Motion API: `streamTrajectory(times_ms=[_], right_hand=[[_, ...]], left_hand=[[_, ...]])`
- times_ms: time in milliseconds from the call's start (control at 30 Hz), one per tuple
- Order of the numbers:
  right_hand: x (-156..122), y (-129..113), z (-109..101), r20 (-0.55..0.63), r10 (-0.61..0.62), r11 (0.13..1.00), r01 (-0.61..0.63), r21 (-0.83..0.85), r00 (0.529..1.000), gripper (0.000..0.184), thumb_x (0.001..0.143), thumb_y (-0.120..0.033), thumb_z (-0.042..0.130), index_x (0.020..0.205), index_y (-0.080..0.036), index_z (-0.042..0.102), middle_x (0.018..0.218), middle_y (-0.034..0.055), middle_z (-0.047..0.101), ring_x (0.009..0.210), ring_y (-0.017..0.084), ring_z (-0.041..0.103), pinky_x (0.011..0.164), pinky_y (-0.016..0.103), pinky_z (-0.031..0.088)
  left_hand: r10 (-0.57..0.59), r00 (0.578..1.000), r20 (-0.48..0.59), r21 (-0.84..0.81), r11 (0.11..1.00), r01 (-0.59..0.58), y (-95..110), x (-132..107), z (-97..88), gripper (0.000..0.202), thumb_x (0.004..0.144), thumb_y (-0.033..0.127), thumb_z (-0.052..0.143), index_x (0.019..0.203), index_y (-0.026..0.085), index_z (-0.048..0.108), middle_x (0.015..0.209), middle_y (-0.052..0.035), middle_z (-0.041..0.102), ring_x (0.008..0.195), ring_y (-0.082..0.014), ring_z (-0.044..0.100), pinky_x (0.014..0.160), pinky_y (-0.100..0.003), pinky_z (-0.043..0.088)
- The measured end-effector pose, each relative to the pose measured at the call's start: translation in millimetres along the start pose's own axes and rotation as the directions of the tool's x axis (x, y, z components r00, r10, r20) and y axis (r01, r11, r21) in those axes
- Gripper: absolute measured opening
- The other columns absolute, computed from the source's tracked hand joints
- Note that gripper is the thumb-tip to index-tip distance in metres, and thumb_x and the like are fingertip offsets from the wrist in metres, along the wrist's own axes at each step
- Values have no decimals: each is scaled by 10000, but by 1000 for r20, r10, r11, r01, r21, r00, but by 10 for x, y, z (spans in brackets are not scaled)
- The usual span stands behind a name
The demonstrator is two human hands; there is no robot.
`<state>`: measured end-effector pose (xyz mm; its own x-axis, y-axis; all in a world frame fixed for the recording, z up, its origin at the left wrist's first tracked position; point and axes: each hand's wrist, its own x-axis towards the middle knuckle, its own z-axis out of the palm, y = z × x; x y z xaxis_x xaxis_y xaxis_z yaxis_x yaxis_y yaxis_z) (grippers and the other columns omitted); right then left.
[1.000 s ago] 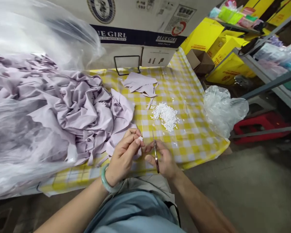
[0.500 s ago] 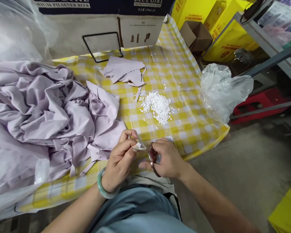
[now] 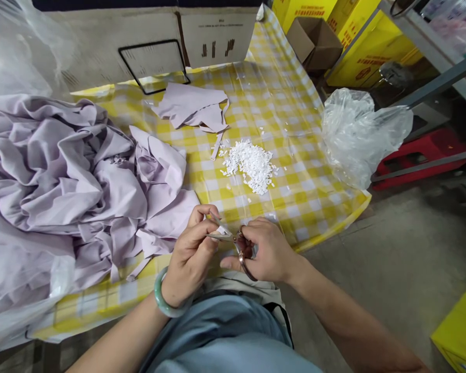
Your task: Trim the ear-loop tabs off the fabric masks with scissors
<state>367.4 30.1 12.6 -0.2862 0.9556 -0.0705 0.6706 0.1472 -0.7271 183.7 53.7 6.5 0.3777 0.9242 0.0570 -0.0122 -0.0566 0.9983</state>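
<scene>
Yellow-and-white checked tablecloth (image 3: 306,207) spread beneath a white carton (image 3: 217,36) at the back, its contents hidden. Beyond the tablecloth's right side, a small brown box (image 3: 314,44) stood open, its inside too shadowed to read. Near that edge sat a crumpled clear bag (image 3: 363,134). Clear plastic (image 3: 62,277) partly covered the lilac fabric (image 3: 73,191) at left. White bits (image 3: 252,163) lay heaped loose. The left hand (image 3: 190,254) pinched a white piece (image 3: 220,230) between parted scissor blades; the right hand (image 3: 270,251) gripped the scissors (image 3: 235,239) by their handles.
</scene>
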Motion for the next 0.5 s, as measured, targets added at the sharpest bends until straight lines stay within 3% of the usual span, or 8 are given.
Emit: streamTrajectory(times_ms=[233, 500], right_hand=[[3, -3, -11, -14, 15, 1000, -14, 15, 1000, 551, 741, -685, 665, 555, -194, 500, 505, -27, 517, 523, 108, 442, 628, 265, 325], [-60, 53, -13, -10, 79, 997, -79, -24, 997, 513, 777, -619, 669, 555, -186, 507, 515, -18, 533, 529, 106, 432, 610, 254, 326]], left_hand=[[-1, 1000, -5, -10, 1000, 1, 9, 18, 21, 261, 951, 302, 519, 744, 212, 649, 919, -86, 536, 1077, -249, 448, 906, -336, 394], [50, 998, 25, 9, 999, -51, -30, 69, 85, 257, 964, 262, 506, 750, 195, 632, 903, -81, 534, 1054, -235, 449, 887, -337, 406]])
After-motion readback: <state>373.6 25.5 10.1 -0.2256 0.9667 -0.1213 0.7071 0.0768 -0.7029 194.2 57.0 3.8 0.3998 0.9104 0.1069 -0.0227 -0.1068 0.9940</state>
